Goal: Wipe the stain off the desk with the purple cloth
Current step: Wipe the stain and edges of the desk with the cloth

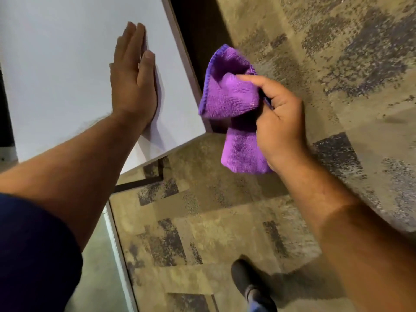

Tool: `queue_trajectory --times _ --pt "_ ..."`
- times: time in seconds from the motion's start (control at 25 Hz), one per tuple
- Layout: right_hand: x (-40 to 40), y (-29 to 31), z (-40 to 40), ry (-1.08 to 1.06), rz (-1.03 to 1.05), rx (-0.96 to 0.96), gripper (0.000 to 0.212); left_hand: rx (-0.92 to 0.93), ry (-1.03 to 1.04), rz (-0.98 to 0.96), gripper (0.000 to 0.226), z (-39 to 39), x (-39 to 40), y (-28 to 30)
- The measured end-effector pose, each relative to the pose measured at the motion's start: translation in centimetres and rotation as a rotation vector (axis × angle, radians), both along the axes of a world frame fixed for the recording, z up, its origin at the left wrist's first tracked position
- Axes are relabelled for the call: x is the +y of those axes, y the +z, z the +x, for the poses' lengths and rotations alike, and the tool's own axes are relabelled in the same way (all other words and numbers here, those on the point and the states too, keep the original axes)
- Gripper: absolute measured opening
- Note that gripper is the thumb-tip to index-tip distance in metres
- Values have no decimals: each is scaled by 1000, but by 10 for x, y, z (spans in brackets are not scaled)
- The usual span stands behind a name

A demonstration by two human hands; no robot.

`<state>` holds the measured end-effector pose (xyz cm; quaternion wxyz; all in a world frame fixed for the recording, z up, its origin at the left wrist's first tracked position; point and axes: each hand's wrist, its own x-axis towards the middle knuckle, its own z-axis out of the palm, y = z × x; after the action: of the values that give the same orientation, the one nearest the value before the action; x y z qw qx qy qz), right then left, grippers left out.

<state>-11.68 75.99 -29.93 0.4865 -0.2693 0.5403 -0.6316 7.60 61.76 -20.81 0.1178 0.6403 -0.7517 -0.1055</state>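
Purple cloth [234, 109], from the head view, hangs bunched in my right hand [279, 122], which is clenched around it, off the desk [56, 52] edge over patterned carpet [337, 52]. Its long axis runs roughly vertical, folded end downward. My left hand [132, 79] lies flat and spread on the white desktop.

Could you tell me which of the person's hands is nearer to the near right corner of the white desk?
The right hand, I think: it grips the purple cloth just off the desk beside that corner. The left hand lies flat on the desktop, further in from it.
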Motion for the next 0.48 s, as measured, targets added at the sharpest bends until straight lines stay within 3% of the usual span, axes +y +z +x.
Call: queue_trajectory --times 0.2,0.48 --pt "-50 28 34 121 -53 -97 53 50 -35 18 55 0 -4 0" --pt "35 -12 59 -100 -111 -127 63 164 -3 -72 48 8 5 -6"
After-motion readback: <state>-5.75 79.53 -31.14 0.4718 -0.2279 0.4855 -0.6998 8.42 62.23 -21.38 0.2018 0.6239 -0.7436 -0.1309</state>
